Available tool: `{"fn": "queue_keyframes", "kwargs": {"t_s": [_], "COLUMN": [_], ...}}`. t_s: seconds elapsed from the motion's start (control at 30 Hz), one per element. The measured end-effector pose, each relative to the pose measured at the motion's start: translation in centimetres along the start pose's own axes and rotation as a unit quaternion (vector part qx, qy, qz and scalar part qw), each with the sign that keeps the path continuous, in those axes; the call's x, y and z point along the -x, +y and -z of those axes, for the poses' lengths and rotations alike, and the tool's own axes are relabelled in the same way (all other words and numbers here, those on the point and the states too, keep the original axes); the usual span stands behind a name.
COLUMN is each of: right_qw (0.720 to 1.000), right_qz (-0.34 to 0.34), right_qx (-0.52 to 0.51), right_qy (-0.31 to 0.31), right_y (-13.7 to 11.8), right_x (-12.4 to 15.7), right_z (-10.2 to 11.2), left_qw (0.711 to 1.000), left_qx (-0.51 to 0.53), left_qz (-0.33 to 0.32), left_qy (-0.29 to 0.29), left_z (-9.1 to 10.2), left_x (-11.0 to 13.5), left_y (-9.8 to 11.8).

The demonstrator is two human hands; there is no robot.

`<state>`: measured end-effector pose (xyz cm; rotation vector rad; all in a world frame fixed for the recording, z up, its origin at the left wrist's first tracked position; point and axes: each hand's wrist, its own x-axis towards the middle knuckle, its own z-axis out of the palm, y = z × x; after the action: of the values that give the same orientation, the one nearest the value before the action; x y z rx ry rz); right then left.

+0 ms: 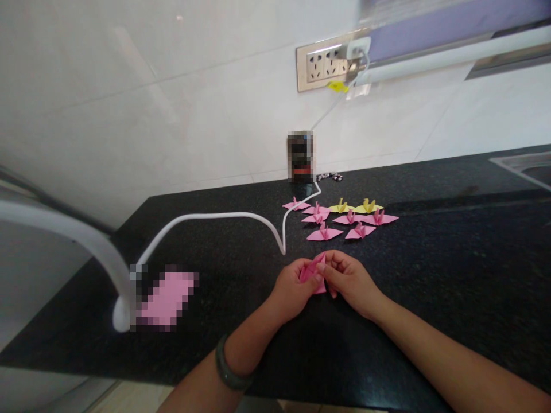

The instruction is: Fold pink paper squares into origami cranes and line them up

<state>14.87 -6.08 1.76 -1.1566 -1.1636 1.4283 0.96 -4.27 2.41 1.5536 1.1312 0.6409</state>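
Between my two hands is a piece of pink origami paper (319, 285), partly folded, with a point sticking up. My left hand (293, 289) pinches it from the left, thumb laid across its front. From the other side my right hand (346, 279) grips its right edge between thumb and fingers. Just beyond my hands sit several folded paper cranes; most are pink, like this pink crane (324, 233), and two at the back are yellow, one being this yellow crane (368, 206). The fingertips behind the paper are partly hidden.
A pink, pixelated stack of paper (167, 298) lies on the black countertop (241, 258) at left, beside a thick white curved stand (123, 307). A white cable (215, 215) arcs across to a blurred dark device (301, 155) against the wall. Above is a socket panel (322, 63).
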Motion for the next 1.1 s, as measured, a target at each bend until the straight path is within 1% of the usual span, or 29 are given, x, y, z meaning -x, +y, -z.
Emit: {"fn": "queue_keyframes", "kwargs": {"t_s": [0.2, 0.4, 0.57, 0.77, 1.1], "right_qw": [0.999, 0.997, 0.996, 0.996, 0.994], "right_qz": [0.013, 0.019, 0.025, 0.014, 0.02], "right_qx": [0.034, 0.068, 0.072, 0.076, 0.094], "right_qy": [0.014, 0.032, 0.039, 0.039, 0.044], "right_y": [0.22, 0.19, 0.09, 0.14, 0.02], "right_x": [-0.04, 0.01, -0.04, -0.1, -0.03], "right_z": [0.01, -0.02, 0.05, 0.09, 0.34], "left_qw": [1.0, 1.0, 1.0, 1.0, 1.0], "left_qx": [0.004, -0.013, -0.002, 0.001, 0.026], "left_qz": [0.007, 0.008, -0.004, -0.006, 0.0], "left_qy": [0.007, 0.016, -0.004, 0.011, 0.008], "left_z": [0.01, 0.12, 0.16, 0.15, 0.17], "left_x": [-0.07, -0.02, 0.03, 0.01, -0.04], "left_y": [-0.07, 0.11, 0.19, 0.23, 0.09]}}
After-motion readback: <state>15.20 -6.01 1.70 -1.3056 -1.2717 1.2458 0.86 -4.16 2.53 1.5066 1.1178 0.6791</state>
